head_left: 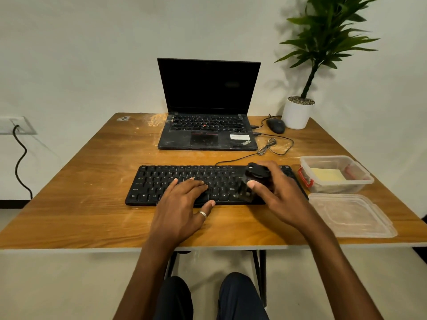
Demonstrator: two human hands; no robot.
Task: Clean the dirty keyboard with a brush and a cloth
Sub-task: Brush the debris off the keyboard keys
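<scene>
Pale wall and a scuffed wooden table [92, 172] frame the work, and the action sits at the right end of the black keyboard [161, 179]. The right hand's thumb [253, 184] and curled fingers wrap a black brush [255, 179]; its bristle end is too dark to make out against the keys, though it looks lowered onto them. The right hand [279, 195] itself hovers over the keys near the number pad. The left hand [182, 204] lies flat with fingers [196, 182] straight and slightly spread across the middle rows, holding nothing and pinning the board down. Brushing appears to be the step in hand. To do it well, short strokes along the gaps between rows should lift grit out instead of packing it in, working from one end to the other while the flat hand shifts aside to uncover the keys it hides. Just beyond the keyboard's right end, a yellow cloth [328, 175] waits inside a clear container [367, 179], its lid [351, 215] lying in front; farther back stand a dusty laptop [208, 135], a mouse [276, 125] and a potted plant [297, 114].
</scene>
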